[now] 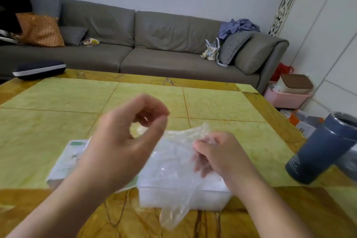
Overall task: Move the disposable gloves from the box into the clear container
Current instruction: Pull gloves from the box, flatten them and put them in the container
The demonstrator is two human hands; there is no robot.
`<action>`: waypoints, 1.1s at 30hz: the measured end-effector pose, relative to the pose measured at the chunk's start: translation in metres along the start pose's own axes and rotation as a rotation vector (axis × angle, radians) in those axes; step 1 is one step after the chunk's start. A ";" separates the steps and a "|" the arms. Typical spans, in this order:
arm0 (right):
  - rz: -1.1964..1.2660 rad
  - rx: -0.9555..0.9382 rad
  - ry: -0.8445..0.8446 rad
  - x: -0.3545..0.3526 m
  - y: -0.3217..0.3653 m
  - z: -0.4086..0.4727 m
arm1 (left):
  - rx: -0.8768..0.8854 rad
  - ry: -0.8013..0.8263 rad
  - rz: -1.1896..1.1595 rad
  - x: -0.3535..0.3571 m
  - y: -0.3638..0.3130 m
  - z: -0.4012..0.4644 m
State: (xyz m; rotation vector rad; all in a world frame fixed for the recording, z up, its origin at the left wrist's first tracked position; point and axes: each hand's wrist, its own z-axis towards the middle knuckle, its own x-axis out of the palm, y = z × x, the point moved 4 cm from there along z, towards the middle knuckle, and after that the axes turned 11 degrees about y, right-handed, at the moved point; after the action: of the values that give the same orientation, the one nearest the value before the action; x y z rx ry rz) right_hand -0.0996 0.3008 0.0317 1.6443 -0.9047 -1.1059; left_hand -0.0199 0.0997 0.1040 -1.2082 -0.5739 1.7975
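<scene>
Clear, crinkled glove (173, 170) dangles from right hand (222, 158).

**Hidden, cropped and blurred**

The left hand (123, 139) is motion-blurred, so whether its curled thumb and forefinger pinch any film cannot be told. It covers most of the box (65, 162), whose print is too small to read. The glove (173, 160) and the right hand (222, 158) hide most of the clear container (185, 197), and its contents stay indistinct. The blue tumbler (324, 150) is cut by the right edge. Both forearms run off the bottom edge.
</scene>
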 end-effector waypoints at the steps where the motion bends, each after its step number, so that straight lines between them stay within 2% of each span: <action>1: -0.055 0.012 -0.003 0.001 -0.002 -0.001 | -0.023 0.156 0.138 0.021 -0.003 0.006; 4: -0.280 0.032 -0.024 0.001 -0.007 0.001 | -0.213 0.478 0.463 0.071 0.026 0.015; 7: -0.449 0.051 -0.051 -0.004 -0.010 0.000 | -0.381 0.613 0.585 0.093 0.061 0.016; 13: -0.592 0.086 -0.051 -0.007 -0.011 0.003 | -0.450 0.726 0.510 0.101 0.079 0.020; 20: -0.770 0.169 -0.029 -0.016 -0.012 0.008 | -0.581 1.031 0.502 0.121 0.079 0.026; 25: -0.949 0.195 -0.055 -0.017 -0.008 0.007 | -0.610 1.094 0.496 0.127 0.078 0.028; 30: -1.019 0.195 -0.061 -0.016 0.001 -0.001 | -0.608 1.134 0.485 0.130 0.080 0.026; 33: -1.072 0.100 -0.160 -0.017 0.023 -0.015 | -0.583 1.132 0.484 0.133 0.078 0.023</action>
State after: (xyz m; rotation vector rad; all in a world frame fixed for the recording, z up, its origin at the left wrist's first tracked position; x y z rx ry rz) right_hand -0.0924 0.3134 0.0608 2.2019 -0.0891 -1.9269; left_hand -0.0923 0.1751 -0.0120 -2.6305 -0.1062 0.9745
